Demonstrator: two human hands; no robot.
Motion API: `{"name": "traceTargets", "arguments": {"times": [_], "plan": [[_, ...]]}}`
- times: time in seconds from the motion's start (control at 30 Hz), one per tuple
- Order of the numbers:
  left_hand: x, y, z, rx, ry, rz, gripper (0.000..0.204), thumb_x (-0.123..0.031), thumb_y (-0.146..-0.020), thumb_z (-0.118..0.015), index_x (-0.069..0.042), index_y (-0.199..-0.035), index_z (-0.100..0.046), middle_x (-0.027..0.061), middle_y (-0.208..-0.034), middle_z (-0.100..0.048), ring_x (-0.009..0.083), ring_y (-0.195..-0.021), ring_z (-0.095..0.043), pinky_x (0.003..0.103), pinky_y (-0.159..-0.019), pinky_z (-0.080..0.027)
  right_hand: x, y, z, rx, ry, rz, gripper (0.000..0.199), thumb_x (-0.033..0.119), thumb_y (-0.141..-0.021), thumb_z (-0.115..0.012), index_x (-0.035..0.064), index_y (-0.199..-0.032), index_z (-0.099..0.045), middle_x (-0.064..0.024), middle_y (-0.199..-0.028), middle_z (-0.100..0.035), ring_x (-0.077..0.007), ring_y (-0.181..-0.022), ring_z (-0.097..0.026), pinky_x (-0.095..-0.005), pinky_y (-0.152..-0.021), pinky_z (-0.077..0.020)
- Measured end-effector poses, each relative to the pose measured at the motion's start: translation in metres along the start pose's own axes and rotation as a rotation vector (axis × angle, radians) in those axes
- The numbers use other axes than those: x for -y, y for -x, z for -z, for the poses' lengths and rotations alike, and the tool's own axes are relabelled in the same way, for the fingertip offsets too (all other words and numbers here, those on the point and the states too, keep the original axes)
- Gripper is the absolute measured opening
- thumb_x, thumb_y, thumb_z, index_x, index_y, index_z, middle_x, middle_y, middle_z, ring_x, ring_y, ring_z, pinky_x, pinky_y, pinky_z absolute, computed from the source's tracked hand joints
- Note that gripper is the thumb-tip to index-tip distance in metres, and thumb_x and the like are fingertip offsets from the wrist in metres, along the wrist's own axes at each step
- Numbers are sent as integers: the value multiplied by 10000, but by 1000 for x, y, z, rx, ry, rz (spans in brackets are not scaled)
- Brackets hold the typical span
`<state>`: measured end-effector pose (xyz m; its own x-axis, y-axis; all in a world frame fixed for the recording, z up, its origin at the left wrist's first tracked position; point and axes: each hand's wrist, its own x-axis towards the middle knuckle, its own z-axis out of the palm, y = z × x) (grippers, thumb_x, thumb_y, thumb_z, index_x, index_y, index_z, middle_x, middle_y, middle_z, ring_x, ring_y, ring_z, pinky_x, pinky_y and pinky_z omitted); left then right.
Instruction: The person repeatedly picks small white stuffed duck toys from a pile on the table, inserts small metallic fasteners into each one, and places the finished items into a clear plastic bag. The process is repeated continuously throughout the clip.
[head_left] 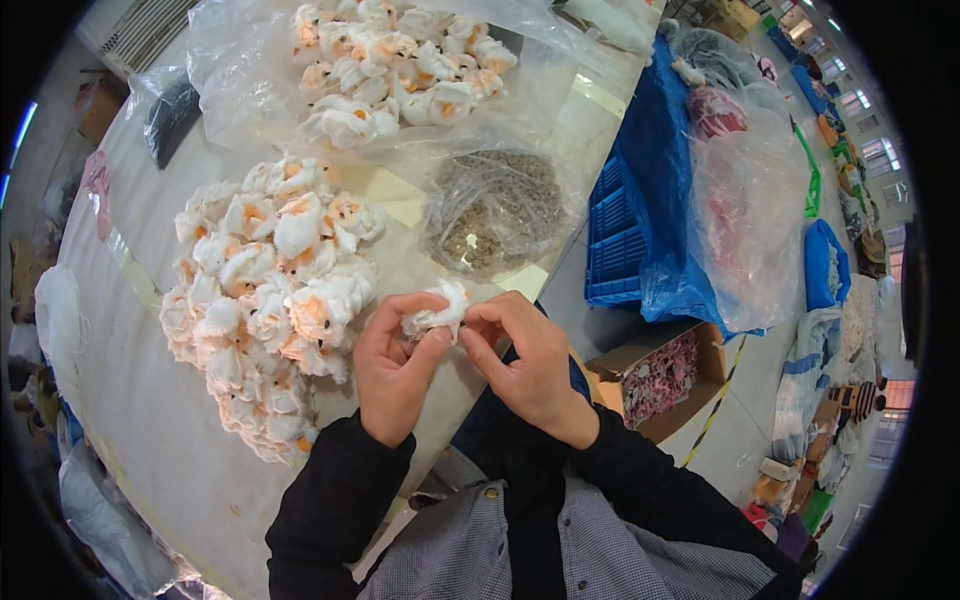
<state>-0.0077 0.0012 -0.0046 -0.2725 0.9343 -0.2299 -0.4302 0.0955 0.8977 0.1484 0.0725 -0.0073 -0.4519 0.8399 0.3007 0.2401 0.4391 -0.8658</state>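
My left hand (392, 378) and my right hand (530, 368) meet at the table's near edge, both closed on one small white fluffy plush piece (440, 310). The left fingers wrap its left side, while the right thumb and forefinger pinch its right edge. Whether the right fingers also hold something tiny cannot be seen. Left of my hands lies a heap of similar white plush pieces (262, 285) with orange patches and small dark spots. Just beyond my hands sits a clear plastic bag (495, 205) of small grey-brown bits.
More plush pieces (400, 75) lie on plastic sheeting at the table's far side. To the right stand a blue crate (612, 235), blue and clear plastic bags (745, 200), and a cardboard box (700, 390) of pink pieces. A dark object in plastic (172, 120) lies far left.
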Motion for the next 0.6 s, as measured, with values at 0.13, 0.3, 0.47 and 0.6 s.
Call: {"name": "traceTargets", "arguments": {"times": [0.13, 0.3, 0.47, 0.6], "plan": [[1, -1, -7, -32, -17, -43, 239, 0, -1000, -670, -14, -1232, -615, -9, -1023, -645, -10, -733, -541, 158, -621, -417, 2, 0, 0, -6, -8, -7, 169, 20, -881, -773, 28, -1022, -682, -96, -882, -643, -202, -697, -668, -295, -619, -528], [2, 0, -3, -57, -24, -2, 210, -17, -1004, -685, -24, -1207, -629, -44, -957, -600, -27, -680, -458, 164, -574, -343, 6, -1, 3, 31, -39, -36, 132, -6, -875, -772, 21, -986, -706, -78, -896, -685, -160, -705, -679, -269, -624, -526], [5, 1, -1, -68, -53, -41, 179, -4, -1005, -678, -21, -1179, -642, -41, -959, -602, -19, -702, -469, 166, -594, -360, 3, 1, 1, 18, -9, -13, 164, 8, -871, -790, 25, -1008, -701, -78, -895, -677, -158, -693, -675, -269, -614, -522], [6, 1, -4, -91, -58, -75, 171, 1, -1005, -673, -18, -1171, -643, -39, -965, -615, -20, -724, -481, 164, -615, -370, 5, 3, -2, 15, -19, -6, 189, 22, -867, -805, 26, -1020, -694, -78, -896, -673, -161, -687, -673, -272, -613, -521]]}}
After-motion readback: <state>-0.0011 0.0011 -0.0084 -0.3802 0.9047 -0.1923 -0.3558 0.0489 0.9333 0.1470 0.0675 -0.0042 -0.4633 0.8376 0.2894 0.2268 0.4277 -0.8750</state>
